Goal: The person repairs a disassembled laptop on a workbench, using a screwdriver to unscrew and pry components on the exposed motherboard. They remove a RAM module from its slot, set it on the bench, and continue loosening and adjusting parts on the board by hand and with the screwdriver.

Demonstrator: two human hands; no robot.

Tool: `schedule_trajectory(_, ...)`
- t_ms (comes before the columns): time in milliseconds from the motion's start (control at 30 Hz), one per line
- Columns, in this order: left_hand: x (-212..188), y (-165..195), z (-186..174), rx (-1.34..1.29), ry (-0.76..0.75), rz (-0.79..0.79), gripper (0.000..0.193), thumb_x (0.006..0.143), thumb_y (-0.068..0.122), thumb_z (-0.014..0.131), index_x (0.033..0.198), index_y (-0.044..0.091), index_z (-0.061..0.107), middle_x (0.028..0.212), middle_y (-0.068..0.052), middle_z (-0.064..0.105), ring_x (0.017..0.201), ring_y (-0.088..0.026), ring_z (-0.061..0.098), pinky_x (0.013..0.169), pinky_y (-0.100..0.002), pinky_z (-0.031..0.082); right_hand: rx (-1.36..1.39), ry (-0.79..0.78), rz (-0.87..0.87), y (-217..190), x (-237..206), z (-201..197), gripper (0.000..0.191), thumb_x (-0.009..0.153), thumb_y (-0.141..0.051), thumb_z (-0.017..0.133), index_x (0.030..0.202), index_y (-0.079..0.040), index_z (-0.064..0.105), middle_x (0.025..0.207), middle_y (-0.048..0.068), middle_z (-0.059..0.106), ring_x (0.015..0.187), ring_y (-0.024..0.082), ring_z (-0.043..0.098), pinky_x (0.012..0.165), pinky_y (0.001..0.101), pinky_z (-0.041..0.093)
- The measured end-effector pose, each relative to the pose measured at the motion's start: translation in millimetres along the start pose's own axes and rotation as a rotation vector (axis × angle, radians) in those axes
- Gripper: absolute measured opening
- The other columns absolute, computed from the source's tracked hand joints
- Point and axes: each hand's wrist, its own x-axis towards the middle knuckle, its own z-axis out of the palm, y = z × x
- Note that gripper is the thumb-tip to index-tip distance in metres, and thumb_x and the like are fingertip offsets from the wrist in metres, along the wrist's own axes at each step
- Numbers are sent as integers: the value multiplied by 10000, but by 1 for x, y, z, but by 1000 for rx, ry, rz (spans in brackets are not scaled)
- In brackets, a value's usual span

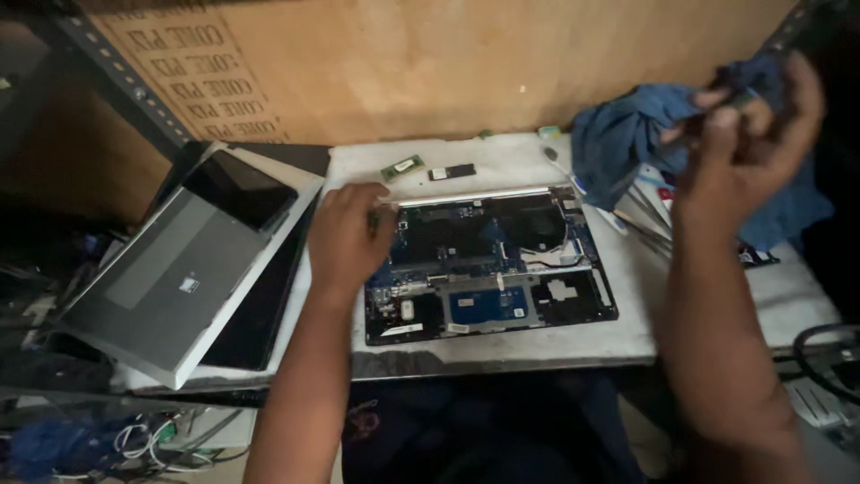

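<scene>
An opened laptop (502, 269) lies bottom-up on a white work surface (502, 161), its blue circuit board and black fan exposed. My left hand (348, 240) rests on the laptop's left edge, fingers curled; a thin tool seems to poke out by the fingers. My right hand (748, 134) is raised at the right, fingers pinched on a small dark part in front of a blue cloth (627, 134).
Two small loose modules (428, 168) lie behind the laptop. A stack of grey laptops and a black panel (193, 269) sits at the left. Thin tools (640, 220) lie under the cloth. Cardboard wall behind, cables at lower left, black cable at right.
</scene>
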Motion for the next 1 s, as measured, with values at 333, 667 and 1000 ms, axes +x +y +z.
schedule_trajectory(333,-4,0,4,13,-108,-10,262,868,194,771,1092,80,697,1005,-121,669,972,-358,632,829,-460,505,-298,-195,296,14,-29,-17,240,1170,-65,652,1397,-45,576,905,-6,560,706,54,499,609,192,397)
schedule_trajectory(667,-9,-22,11,133,-179,-43,320,895,288,765,1136,86,705,1093,-130,676,1043,-368,633,865,-479,511,-489,-450,402,21,-36,1,294,1041,-104,714,1319,-40,640,861,-35,566,731,34,520,622,209,429)
schedule_trajectory(1000,-10,-22,14,136,-223,-93,327,908,309,744,1148,92,702,1107,-124,675,1049,-370,629,858,-476,519,-614,-534,298,27,-36,-2,305,1020,-148,749,1306,-66,683,882,-22,589,753,59,533,669,220,456)
